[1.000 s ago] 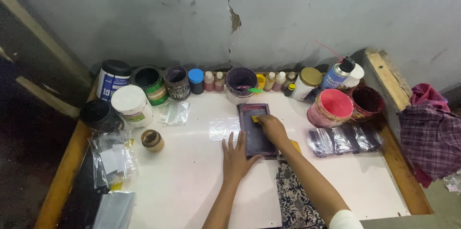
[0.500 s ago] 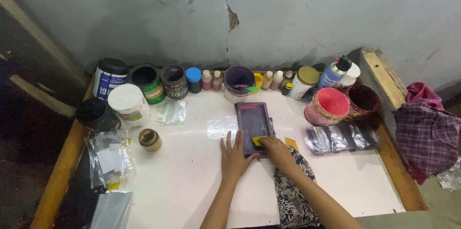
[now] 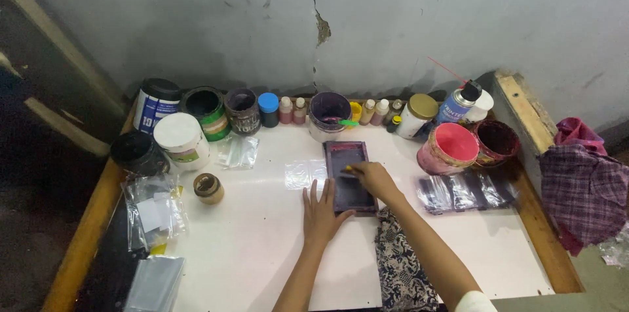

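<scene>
A small dark purple printing screen frame lies flat on the white tabletop. My left hand rests flat, fingers spread, at the frame's lower left corner and steadies it. My right hand lies on the frame's mesh, closed around a small yellow squeegee whose tip shows at my fingertips. A clear plastic pouch lies just left of the frame, partly under it.
Along the wall stand ink jars and tubs, small bottles, a purple-stained tub, a spray can and a pink-lidded tub. Printed pouches lie right; patterned cloth below; bags left; plaid cloth far right.
My right hand with the squeegee went from the frame's far end down to its near end, and is now back at the middle. The left hand stayed beside the frame.
</scene>
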